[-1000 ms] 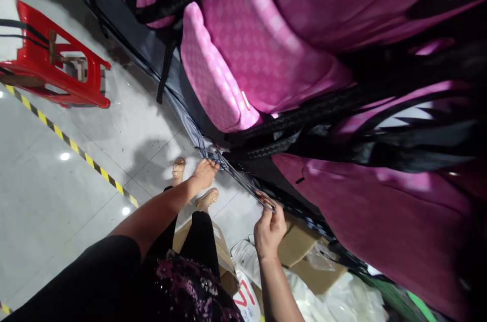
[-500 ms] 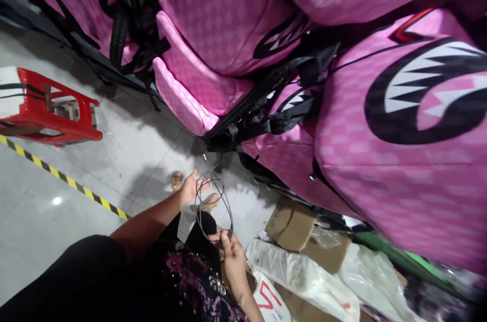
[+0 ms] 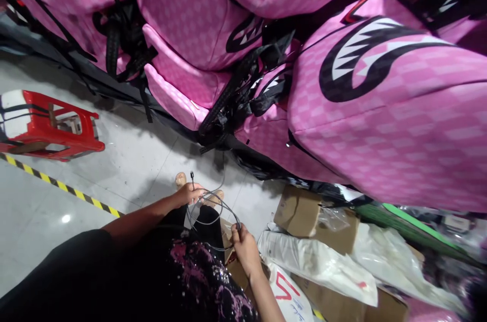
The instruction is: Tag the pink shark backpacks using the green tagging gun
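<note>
A thin dark cable (image 3: 224, 205) hangs in loose loops between my two hands, in front of my legs. My left hand (image 3: 189, 193) is closed on the left side of the loops, and the cable's plug end (image 3: 192, 175) sticks up just beyond it. Lower and to the right, my right hand (image 3: 245, 246) pinches the gathered cable between thumb and fingers. Parts of the loops blend into the dark trousers behind them.
Pink backpacks (image 3: 243, 139) with a shark-mouth print hang along the far side. A red stool (image 3: 63, 121) lies on its side at left, near yellow-black floor tape (image 3: 64, 187). Cardboard (image 3: 297, 210) and white plastic bags (image 3: 315, 256) lie at right.
My left hand has gone from open fingers beside the loops to closing on the cable. My right hand has shifted a little to the right, drawing the loops wider.
</note>
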